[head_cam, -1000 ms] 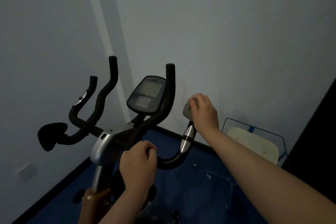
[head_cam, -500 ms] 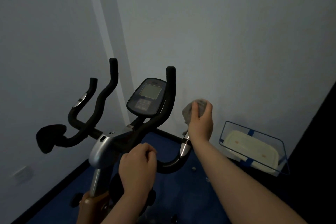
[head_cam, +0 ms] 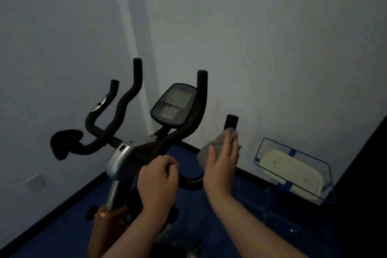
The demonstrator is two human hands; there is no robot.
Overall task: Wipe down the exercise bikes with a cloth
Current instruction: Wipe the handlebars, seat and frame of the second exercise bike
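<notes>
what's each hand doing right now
Left hand: closed around the handlebar.
Right hand: open, fingers flat, pressing the grey cloth against the right grip.

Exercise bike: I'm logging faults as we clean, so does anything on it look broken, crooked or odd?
Nothing stands out. The console sits squarely between the handlebars, with no visible cracks. The left hand grips the bar; the right hand presses a grey cloth against the right grip.

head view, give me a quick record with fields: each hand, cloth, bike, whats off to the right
left hand: fist closed around the black handlebar
right hand: fingers flat, pressing the cloth against the right grip
cloth: grey, bunched below the grip's tip
bike console: screen blank
right side: blue-framed clear bin on the floor by the wall
</notes>
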